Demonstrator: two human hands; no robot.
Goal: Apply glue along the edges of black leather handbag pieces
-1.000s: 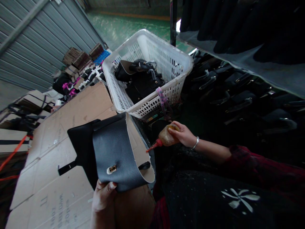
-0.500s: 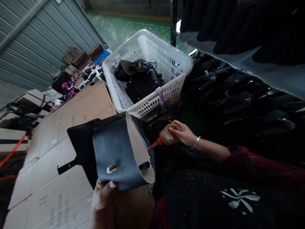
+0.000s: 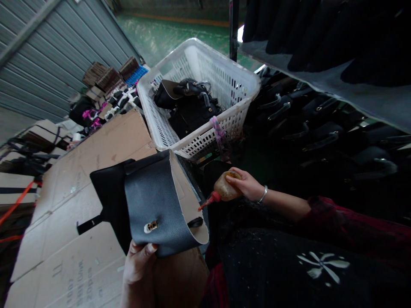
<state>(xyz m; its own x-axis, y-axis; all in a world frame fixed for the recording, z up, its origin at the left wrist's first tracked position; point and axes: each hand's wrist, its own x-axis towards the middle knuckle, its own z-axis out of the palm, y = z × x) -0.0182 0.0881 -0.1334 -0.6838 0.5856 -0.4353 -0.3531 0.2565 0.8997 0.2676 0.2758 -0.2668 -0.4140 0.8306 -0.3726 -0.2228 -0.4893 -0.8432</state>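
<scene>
A black bag [image 3: 157, 205] lies on its side over the near part of a cardboard-covered worktop [image 3: 96, 154], its pale, raw-edged open end facing right and its gold clasp [image 3: 151, 226] facing up. The left hand [image 3: 138, 263] holds its near edge, thumb on top, the other fingers closed beneath. The right hand [image 3: 248, 184] has its fingers wrapped around a squeeze bottle [image 3: 226, 187], tilted so that the red nozzle [image 3: 208, 200] points down and left. The nozzle's tip is right at the bag's open end, near the rim; whether it touches, or lets anything out, cannot be told. That places the bottle for work along this edge, with the bag held in place. Just beyond, a white crate [image 3: 245, 81] holds more black bags [image 3: 195, 113].
</scene>
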